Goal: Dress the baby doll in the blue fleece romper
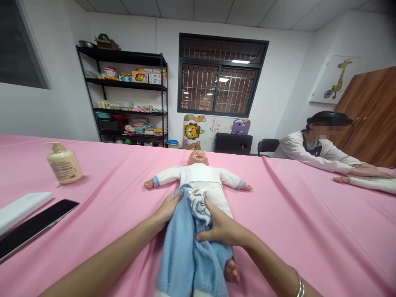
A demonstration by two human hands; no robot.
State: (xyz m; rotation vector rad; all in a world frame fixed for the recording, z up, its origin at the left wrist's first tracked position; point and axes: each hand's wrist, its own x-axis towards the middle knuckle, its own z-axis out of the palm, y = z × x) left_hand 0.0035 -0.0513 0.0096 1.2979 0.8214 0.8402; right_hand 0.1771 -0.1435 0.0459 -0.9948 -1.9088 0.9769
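A baby doll point(198, 175) in a white top and trousers lies on its back on the pink-covered table point(309, 231), arms spread and head away from me. A blue fleece towel point(188, 251) with a printed animal patch covers its belly and legs. My left hand point(168, 208) grips the towel's upper edge at the doll's left side of the waist. Across the folded towel, my right hand point(221, 229) holds it down near the patch. One bare doll foot point(232, 271) shows below my right wrist.
A cream pump bottle point(64, 163), a white box point(21, 210) and a black phone point(35, 227) lie on the table's left. A seated person point(315, 148) leans on the table's right side. A shelf unit of toys point(123, 99) stands behind.
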